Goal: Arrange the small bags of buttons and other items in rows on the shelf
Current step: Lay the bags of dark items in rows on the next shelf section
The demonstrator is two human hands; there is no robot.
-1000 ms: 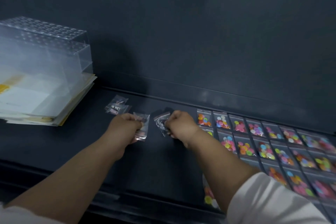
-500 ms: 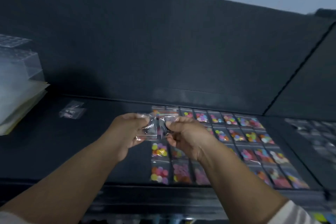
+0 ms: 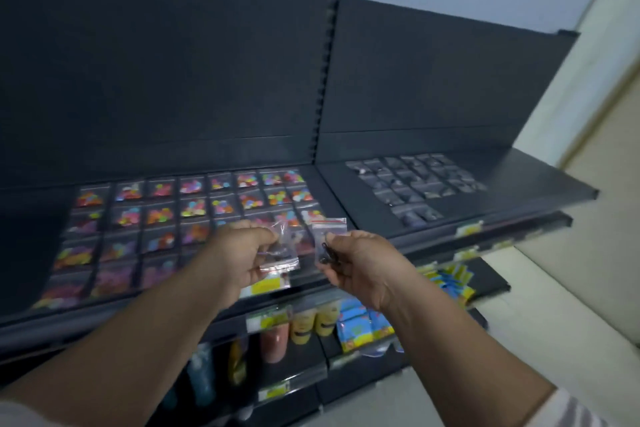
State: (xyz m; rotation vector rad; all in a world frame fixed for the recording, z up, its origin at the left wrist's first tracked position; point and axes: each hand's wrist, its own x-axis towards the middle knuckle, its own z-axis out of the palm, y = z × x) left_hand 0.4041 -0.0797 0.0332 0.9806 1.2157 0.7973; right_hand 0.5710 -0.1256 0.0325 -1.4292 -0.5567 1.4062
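Both forearms stretch forward, hands raised side by side, close but apart. The left hand [image 3: 239, 255] pinches a small clear bag [image 3: 281, 250] between thumb and curled fingers; the right hand [image 3: 362, 269] pinches a second bag [image 3: 329, 234] likewise.

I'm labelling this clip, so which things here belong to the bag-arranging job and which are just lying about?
Job: left hand pinching a clear bag; right hand pinching a red-strip bag; button bags in rows; dark bags in rows; shelf.
Lying about: yellow cups and blue packets below.
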